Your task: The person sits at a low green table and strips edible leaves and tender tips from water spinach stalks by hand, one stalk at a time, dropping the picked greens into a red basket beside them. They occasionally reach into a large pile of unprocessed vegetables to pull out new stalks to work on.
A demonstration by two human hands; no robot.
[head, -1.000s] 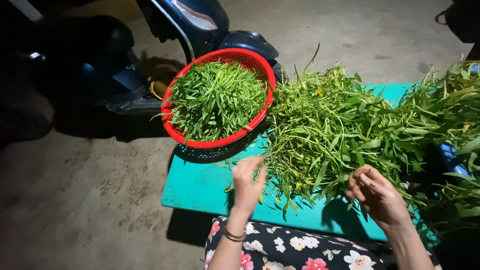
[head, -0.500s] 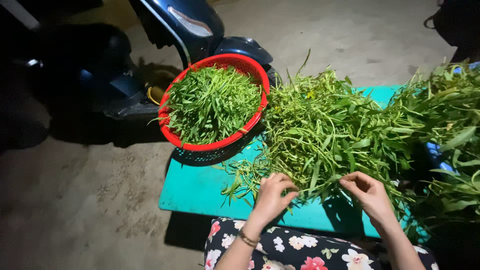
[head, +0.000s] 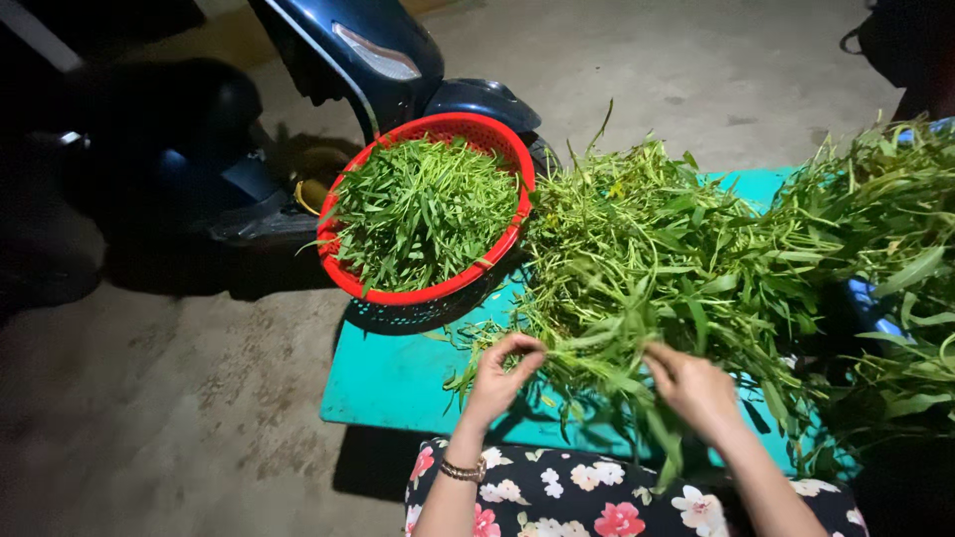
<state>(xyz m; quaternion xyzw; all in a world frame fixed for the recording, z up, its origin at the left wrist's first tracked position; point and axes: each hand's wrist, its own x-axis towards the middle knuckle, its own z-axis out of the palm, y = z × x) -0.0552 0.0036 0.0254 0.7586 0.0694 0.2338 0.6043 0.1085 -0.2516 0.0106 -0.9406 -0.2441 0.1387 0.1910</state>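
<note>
My left hand (head: 502, 373) pinches a green leafy stem (head: 577, 343) at the near edge of a big heap of green leafy stalks (head: 676, 249) lying on a turquoise table (head: 388, 383). My right hand (head: 691, 388) grips the same stem a little to the right, over the heap's front edge. A red plastic basket (head: 517, 164) filled with picked green leaves (head: 423, 209) rests at the table's far left corner, beyond my left hand.
A dark blue scooter (head: 358, 70) stands behind the basket on a concrete floor (head: 149, 398). More leafy stalks (head: 895, 259) pile up at the right over a blue object (head: 867, 303). My lap in floral cloth (head: 597, 497) sits at the table's near edge.
My left hand moved right from the table's bare part to the heap's front and closed on a stem. My right hand shifted left and took hold of it too.
</note>
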